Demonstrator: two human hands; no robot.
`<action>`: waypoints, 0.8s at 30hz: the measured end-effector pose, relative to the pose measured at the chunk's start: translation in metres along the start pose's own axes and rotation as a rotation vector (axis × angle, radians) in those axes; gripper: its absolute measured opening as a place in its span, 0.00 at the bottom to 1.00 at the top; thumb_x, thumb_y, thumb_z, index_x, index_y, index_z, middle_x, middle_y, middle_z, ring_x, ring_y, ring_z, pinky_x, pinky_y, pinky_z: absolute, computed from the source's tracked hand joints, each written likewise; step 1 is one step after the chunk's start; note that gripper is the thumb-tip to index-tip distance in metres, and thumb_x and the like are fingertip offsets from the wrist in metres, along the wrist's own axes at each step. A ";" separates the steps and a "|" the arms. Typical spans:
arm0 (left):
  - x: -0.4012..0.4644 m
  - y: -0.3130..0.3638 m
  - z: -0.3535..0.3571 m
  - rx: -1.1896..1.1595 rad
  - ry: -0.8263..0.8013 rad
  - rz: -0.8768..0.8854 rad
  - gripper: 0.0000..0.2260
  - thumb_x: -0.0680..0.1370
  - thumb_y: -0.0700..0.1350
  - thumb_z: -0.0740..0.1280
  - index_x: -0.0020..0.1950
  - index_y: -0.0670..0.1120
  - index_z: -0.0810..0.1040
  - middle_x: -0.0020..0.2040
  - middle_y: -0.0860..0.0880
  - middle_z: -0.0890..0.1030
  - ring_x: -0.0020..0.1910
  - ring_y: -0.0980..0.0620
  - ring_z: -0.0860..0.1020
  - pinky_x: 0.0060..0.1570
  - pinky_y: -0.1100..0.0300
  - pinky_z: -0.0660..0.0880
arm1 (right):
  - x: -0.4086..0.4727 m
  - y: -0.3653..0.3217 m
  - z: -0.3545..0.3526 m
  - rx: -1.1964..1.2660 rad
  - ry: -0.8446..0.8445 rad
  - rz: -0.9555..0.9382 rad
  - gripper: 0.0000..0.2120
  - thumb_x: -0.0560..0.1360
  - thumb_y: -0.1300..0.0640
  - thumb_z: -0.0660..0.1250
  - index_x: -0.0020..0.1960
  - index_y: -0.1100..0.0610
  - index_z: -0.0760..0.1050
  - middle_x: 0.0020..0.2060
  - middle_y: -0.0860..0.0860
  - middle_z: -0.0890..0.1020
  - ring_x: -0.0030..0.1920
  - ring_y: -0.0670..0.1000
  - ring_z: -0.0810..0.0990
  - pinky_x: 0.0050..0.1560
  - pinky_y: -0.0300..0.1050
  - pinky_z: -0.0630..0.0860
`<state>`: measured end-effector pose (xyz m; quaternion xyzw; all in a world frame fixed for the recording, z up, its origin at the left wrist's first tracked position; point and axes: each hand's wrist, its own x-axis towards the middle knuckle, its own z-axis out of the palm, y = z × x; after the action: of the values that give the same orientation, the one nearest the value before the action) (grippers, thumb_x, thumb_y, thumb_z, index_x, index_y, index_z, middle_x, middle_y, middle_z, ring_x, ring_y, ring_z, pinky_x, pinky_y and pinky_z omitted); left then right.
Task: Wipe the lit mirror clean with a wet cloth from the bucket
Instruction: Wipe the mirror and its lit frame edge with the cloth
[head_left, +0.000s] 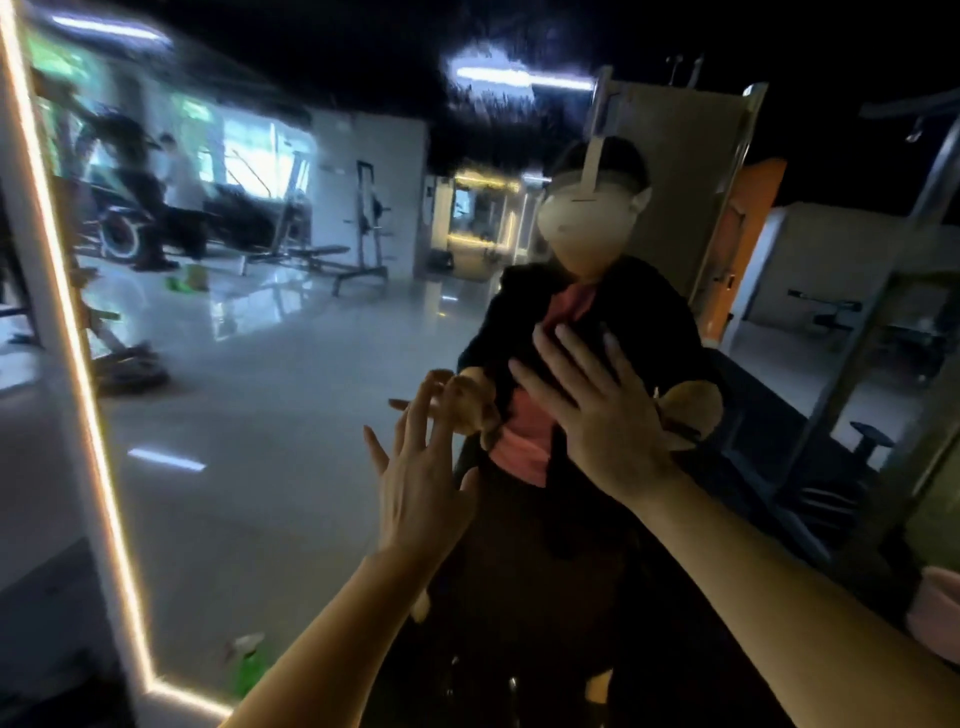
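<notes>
Mirror glass fills almost all of my view: the tall lit mirror (249, 415) with a warm glowing light strip (78, 332) running down its left edge and turning along the bottom corner. My left hand (415, 478) is raised before the glass with the fingers spread and nearly straight, holding nothing; whether the fingertips touch the surface I cannot tell. My right hand (597, 415) is also lifted, palm toward the glass, fingers straight and a little apart, and it holds nothing too. I see no cloth in either hand.

In the reflection stands a person in a dark jacket (623, 306) over a pink shirt (524, 431) (the reflected hands come toward my own). Behind is a shiny pale floor (285, 374), gym benches and racks (363, 244), and long ceiling lamps (519, 78). A green spray bottle (249, 670) shows low near the bottom of the mirror, blurred. At the right edge a pale pink rounded object (935, 613) is partly visible; I cannot say what it is
</notes>
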<state>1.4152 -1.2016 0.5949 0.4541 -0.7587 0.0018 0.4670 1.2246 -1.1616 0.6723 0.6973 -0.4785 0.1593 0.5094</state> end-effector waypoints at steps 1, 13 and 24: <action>-0.002 0.007 0.002 -0.012 -0.008 -0.020 0.45 0.70 0.46 0.76 0.79 0.55 0.53 0.80 0.49 0.51 0.76 0.44 0.58 0.73 0.34 0.40 | 0.015 0.010 -0.006 0.005 0.040 0.094 0.28 0.85 0.57 0.35 0.75 0.53 0.66 0.75 0.58 0.67 0.76 0.59 0.61 0.77 0.62 0.53; 0.045 0.018 -0.011 0.045 0.106 0.128 0.49 0.66 0.52 0.79 0.80 0.53 0.54 0.81 0.50 0.48 0.75 0.48 0.52 0.71 0.29 0.43 | 0.057 0.043 -0.016 -0.051 0.147 -0.004 0.24 0.78 0.67 0.53 0.72 0.58 0.71 0.72 0.61 0.70 0.74 0.62 0.67 0.75 0.62 0.57; 0.072 0.003 -0.036 0.098 0.247 0.261 0.44 0.62 0.51 0.81 0.75 0.48 0.68 0.74 0.45 0.69 0.71 0.45 0.60 0.67 0.24 0.53 | 0.083 0.038 -0.016 -0.080 0.152 -0.110 0.22 0.84 0.64 0.48 0.73 0.57 0.70 0.73 0.61 0.69 0.74 0.61 0.66 0.76 0.60 0.58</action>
<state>1.4276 -1.2341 0.6671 0.3705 -0.7471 0.1550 0.5297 1.2385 -1.1907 0.7594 0.6875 -0.4055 0.1641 0.5796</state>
